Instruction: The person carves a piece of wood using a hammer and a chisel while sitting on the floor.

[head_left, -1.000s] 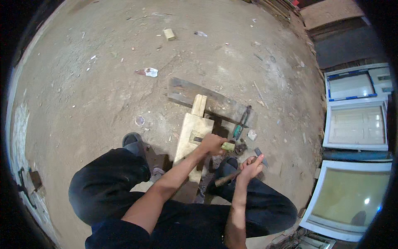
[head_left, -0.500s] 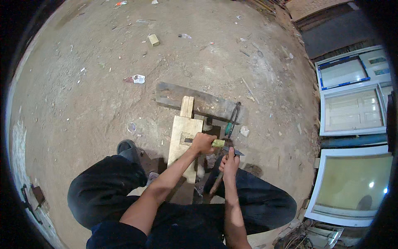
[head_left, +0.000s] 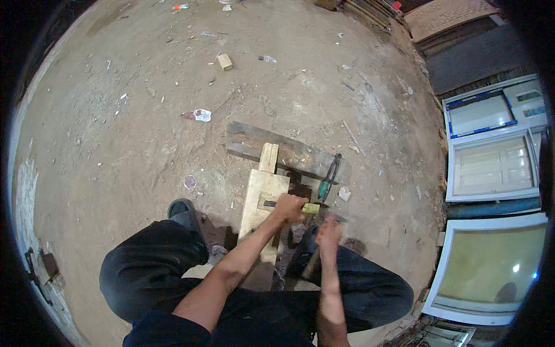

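I monitor the right fingers (head_left: 328, 229) grasping the hammer (head_left: 312, 264), its blurred head (head_left: 341, 219) nearer the chisel (head_left: 311, 208) than a second ago, suggesting a stroke, while the left fingers (head_left: 297, 203) clench that chisel, tip at the recessed timber (head_left: 253, 220).

Dark sleeve (head_left: 167, 329), black trousers (head_left: 147, 257)

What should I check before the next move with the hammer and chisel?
1. Chisel gripped: ok, left hand closed around it.
2. Blade at the recess in the pale board: ok; how firmly it seats, cannot tell.
3. Hammer held: ok, in the right hand.
4. Hammer head square to the chisel's handle end: cannot tell, blurred.
5. Board steady: cannot tell; its narrow end overlaps the dark plank.
6. Pliers apart from both hands: ok.
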Tool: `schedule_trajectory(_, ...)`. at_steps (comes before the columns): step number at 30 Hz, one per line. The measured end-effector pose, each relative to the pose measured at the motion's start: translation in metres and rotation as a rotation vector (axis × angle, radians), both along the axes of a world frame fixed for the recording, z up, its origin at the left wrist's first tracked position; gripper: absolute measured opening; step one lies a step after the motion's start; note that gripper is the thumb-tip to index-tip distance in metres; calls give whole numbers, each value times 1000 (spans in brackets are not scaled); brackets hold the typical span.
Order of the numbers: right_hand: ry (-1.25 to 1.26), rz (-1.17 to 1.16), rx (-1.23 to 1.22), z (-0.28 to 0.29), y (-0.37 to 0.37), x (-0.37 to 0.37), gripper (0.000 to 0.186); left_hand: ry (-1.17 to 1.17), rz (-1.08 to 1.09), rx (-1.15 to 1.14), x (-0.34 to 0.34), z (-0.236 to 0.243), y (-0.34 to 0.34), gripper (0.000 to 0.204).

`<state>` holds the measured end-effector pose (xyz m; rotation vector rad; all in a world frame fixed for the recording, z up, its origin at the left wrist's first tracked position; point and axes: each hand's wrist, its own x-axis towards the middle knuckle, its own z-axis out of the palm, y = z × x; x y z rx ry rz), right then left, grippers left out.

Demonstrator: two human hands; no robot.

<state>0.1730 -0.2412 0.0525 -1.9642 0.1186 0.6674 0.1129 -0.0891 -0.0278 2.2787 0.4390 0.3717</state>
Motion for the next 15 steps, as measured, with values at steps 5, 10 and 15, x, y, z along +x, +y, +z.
schedule_trajectory(5,-65,-86,271,34,18,-10,43,43,-6,31,-4,-13,9,34)
schedule_trajectory(10,101,18,106,23,19,-19,38,9,23,14,-5,-16,5,37)
schedule_trajectory(15,120,-68,196,15,20,-27,37,49,16,24,-5,-12,4,35)
